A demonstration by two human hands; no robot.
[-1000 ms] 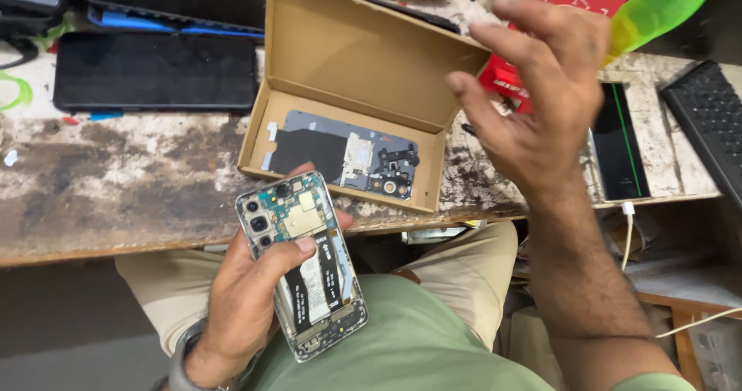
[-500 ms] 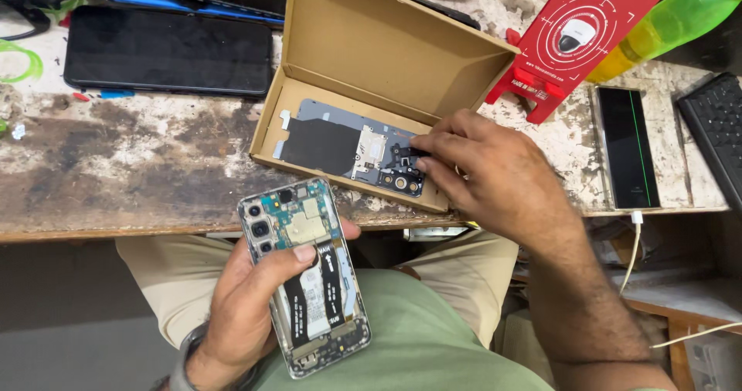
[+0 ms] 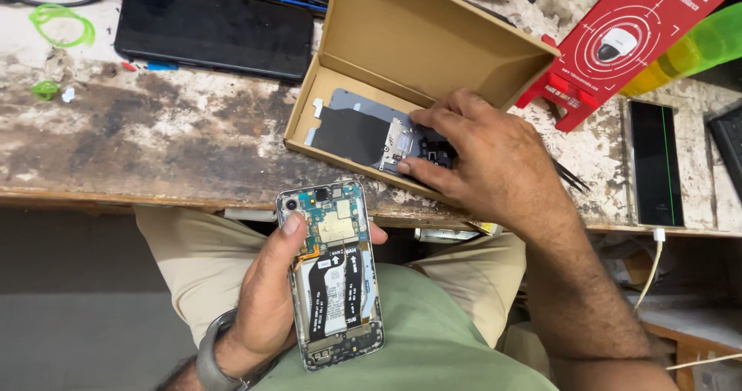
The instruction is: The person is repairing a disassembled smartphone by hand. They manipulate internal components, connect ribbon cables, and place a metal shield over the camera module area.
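Note:
My left hand (image 3: 267, 290) holds an opened smartphone (image 3: 331, 271) over my lap, back cover off, with its circuit board, ribbon cables and battery showing. My right hand (image 3: 483, 155) reaches into an open cardboard box (image 3: 325, 82) on the workbench. Its fingers rest on a flat grey and black inner phone panel (image 3: 355, 132) lying in the box, thumb and fingertips on the panel's right end. I cannot tell whether the panel is gripped or only touched.
A worn wooden workbench (image 3: 154, 151) carries a dark phone screen (image 3: 212, 28) at the back left and a red printed carton (image 3: 626, 39) at the right. Another dark phone (image 3: 653, 163) with a white cable (image 3: 649, 271), a green bottle (image 3: 696, 43) and black tweezers (image 3: 572, 176) lie at the right.
My right hand came down from mid-air above the bench into the box and onto the panel. The view moved closer. The left hand keeps hold of the phone.

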